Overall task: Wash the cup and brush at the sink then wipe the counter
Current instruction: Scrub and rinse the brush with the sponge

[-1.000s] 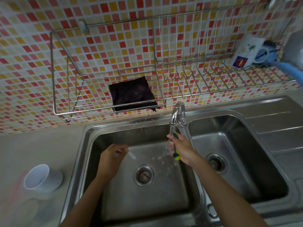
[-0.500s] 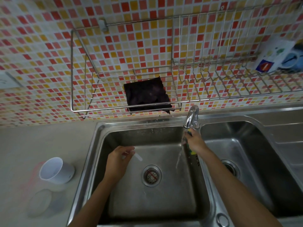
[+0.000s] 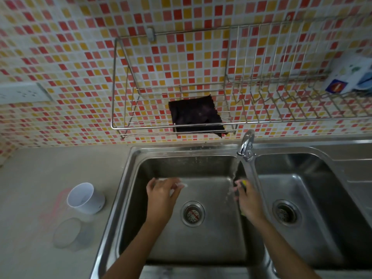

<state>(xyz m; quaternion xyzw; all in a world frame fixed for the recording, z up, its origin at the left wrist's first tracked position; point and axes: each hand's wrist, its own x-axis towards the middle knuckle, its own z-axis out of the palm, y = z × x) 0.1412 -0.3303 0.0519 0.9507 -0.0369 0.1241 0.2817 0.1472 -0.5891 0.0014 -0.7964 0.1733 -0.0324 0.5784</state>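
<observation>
the right hand [image 3: 249, 202] is gripping the brush [image 3: 244, 182] under the stream from the faucet [image 3: 246, 143]; the left hand [image 3: 162, 195] is pinching a small white piece [image 3: 182, 185], blurred. the cup [image 3: 85, 198] is lying on the counter [image 3: 30, 188], seemingly unwashed, and wiping is waiting.

Looking at a wall [image 3: 60, 47] of little red, yellow and white tiles at 12 o'clock. Seeing a shiny wire rack [image 3: 237, 124] hanging on it, and a white socket [image 3: 22, 93] sitting at 9 o'clock.
</observation>
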